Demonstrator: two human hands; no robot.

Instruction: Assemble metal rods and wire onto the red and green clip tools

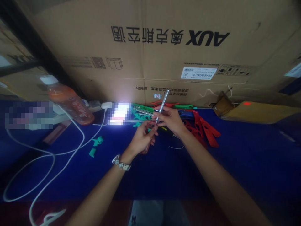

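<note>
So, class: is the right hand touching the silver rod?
Touching. The head view shows the right hand with its fingers closed around the silver rod, no gap visible.

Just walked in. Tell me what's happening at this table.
A person works with both hands over a blue-covered table. The right hand pinches a thin metal rod, tilted upward; the left hand, a watch on its wrist, holds a reddish piece against the rod's lower end. Red and green plastic clips are piled behind, a bottle lies at left.
</note>
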